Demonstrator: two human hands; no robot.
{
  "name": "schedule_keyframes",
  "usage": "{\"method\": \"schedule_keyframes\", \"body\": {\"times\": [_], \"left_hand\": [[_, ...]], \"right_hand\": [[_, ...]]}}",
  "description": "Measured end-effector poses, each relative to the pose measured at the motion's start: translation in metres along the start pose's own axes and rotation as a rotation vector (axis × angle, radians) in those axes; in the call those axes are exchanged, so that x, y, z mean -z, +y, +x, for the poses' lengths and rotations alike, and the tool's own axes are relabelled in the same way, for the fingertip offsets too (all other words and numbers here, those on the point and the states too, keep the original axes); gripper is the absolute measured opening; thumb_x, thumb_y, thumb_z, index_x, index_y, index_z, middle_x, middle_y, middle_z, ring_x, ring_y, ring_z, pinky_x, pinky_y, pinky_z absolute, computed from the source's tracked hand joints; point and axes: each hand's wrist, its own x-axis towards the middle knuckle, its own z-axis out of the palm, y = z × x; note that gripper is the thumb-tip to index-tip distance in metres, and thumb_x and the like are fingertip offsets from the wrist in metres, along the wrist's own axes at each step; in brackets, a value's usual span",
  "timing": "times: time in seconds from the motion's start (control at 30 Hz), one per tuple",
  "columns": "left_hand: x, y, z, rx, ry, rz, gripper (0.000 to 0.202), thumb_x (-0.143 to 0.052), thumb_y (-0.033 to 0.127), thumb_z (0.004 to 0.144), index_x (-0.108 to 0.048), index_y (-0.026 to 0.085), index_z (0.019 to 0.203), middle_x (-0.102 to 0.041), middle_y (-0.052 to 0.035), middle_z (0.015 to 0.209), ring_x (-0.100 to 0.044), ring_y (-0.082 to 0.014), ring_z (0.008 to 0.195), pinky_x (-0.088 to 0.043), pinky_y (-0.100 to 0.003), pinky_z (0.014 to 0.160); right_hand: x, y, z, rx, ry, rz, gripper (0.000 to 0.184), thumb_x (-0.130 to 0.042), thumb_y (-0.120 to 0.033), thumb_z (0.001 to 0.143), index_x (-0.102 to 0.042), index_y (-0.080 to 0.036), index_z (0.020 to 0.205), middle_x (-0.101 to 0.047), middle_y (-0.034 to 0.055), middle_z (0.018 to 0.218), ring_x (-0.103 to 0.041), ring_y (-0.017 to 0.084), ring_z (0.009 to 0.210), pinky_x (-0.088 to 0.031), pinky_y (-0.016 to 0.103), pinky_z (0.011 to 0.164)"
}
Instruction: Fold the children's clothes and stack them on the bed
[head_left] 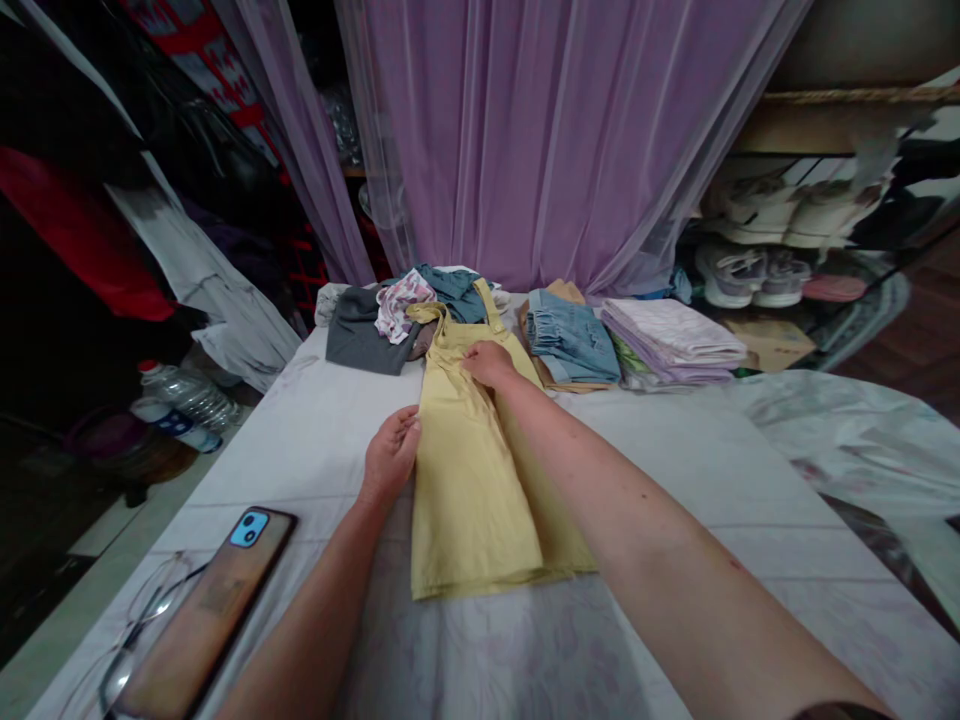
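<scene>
A yellow pinafore dress (469, 490) with shoulder straps lies spread on the white cloth, its hem toward me and its straps at the far end. Down its middle runs a fold, and the right part looks shaded. My left hand (391, 452) is at the dress's left edge, fingers curled together against the fabric. Higher up, just below the bib, my right hand (489, 364) pinches the cloth with bent fingers. My right forearm hides part of the dress's right side.
Behind the dress sit a loose clothes pile with a dark grey garment (364, 335), folded denim shorts (574, 338) and a folded lilac stack (671, 335). A phone (214, 610) and glasses (139, 640) lie front left. Purple curtains (555, 140) hang behind; shoes (750, 275) fill a right-hand rack.
</scene>
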Motion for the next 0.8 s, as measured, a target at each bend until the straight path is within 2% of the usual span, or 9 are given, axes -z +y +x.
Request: {"method": "schedule_keyframes", "body": {"times": [0.1,0.17,0.27,0.37,0.5,0.6,0.67,0.73,0.8], "left_hand": [[0.001,0.001,-0.003,-0.148,0.001,0.191,0.04,-0.05,0.038,0.087,-0.06,0.019,0.121,-0.066,-0.0099,0.12,-0.062,-0.0213,0.11,-0.05,-0.039,0.097],[0.001,0.004,-0.01,-0.28,-0.062,0.353,0.044,-0.05,0.038,0.088,-0.058,0.019,0.127,-0.059,-0.0119,0.134,-0.053,-0.0242,0.125,-0.042,-0.044,0.107],[-0.001,0.011,-0.022,-0.419,-0.289,0.606,0.054,-0.056,0.043,0.086,-0.052,0.022,0.135,-0.042,-0.0134,0.15,-0.034,-0.0308,0.141,-0.027,-0.054,0.114],[-0.002,0.015,-0.03,-0.423,-0.474,0.795,0.062,-0.061,0.047,0.084,-0.047,0.026,0.14,-0.035,-0.0128,0.155,-0.027,-0.0341,0.144,-0.019,-0.06,0.115],[0.002,0.016,-0.029,-0.367,-0.566,0.819,0.064,-0.061,0.05,0.083,-0.046,0.028,0.141,-0.036,-0.0117,0.154,-0.028,-0.0333,0.144,-0.016,-0.062,0.114],[0.0,0.024,-0.032,-0.338,-0.547,0.792,0.059,-0.063,0.049,0.081,-0.052,0.028,0.135,-0.041,-0.0119,0.152,-0.03,-0.0354,0.142,-0.012,-0.065,0.114],[-0.009,0.033,-0.039,-0.364,-0.533,0.766,0.055,-0.059,0.049,0.084,-0.055,0.025,0.133,-0.044,-0.0124,0.149,-0.032,-0.0346,0.142,-0.013,-0.063,0.115],[-0.023,0.043,-0.049,-0.418,-0.548,0.732,0.058,-0.051,0.053,0.088,-0.051,0.022,0.137,-0.043,-0.0129,0.15,-0.031,-0.0321,0.143,-0.015,-0.057,0.117],[-0.037,0.05,-0.059,-0.459,-0.604,0.721,0.067,-0.044,0.06,0.09,-0.044,0.02,0.143,-0.038,-0.0134,0.153,-0.028,-0.0304,0.144,-0.015,-0.054,0.118]], "right_hand": [[-0.008,0.001,-0.002,-0.003,0.024,0.002,0.026,-0.06,-0.026,0.08,-0.073,-0.024,0.102,-0.074,0.0034,0.105,-0.066,0.019,0.096,-0.047,0.023,0.078],[-0.014,0.004,-0.006,-0.006,0.02,0.0,0.025,-0.059,-0.027,0.081,-0.074,-0.024,0.101,-0.075,0.0035,0.101,-0.067,0.019,0.094,-0.047,0.024,0.079],[-0.018,0.009,-0.012,-0.003,0.019,0.0,0.031,-0.057,-0.035,0.084,-0.072,-0.023,0.108,-0.073,0.0053,0.109,-0.066,0.021,0.1,-0.048,0.025,0.082],[-0.013,0.013,-0.016,0.003,0.004,-0.012,0.041,-0.059,-0.041,0.082,-0.067,-0.022,0.118,-0.07,0.0069,0.118,-0.064,0.023,0.105,-0.047,0.027,0.085],[-0.001,0.018,-0.019,0.035,0.031,-0.018,0.046,-0.06,-0.035,0.082,-0.061,-0.025,0.127,-0.071,0.0046,0.113,-0.065,0.021,0.102,-0.047,0.027,0.084],[0.007,0.024,-0.025,0.054,0.057,-0.059,0.043,-0.058,-0.033,0.085,-0.061,-0.025,0.127,-0.072,0.0053,0.108,-0.065,0.022,0.101,-0.047,0.028,0.084],[0.01,0.026,-0.031,0.061,0.116,-0.098,0.039,-0.054,-0.03,0.088,-0.061,-0.024,0.125,-0.072,0.0065,0.109,-0.064,0.022,0.102,-0.047,0.029,0.085],[0.011,0.024,-0.04,0.137,0.2,-0.106,0.036,-0.047,-0.028,0.091,-0.062,-0.023,0.124,-0.07,0.0077,0.114,-0.062,0.021,0.105,-0.045,0.029,0.089],[0.007,0.02,-0.048,0.325,0.22,-0.098,0.034,-0.043,-0.027,0.094,-0.063,-0.021,0.121,-0.067,0.0086,0.119,-0.06,0.02,0.109,-0.043,0.029,0.094]]}}
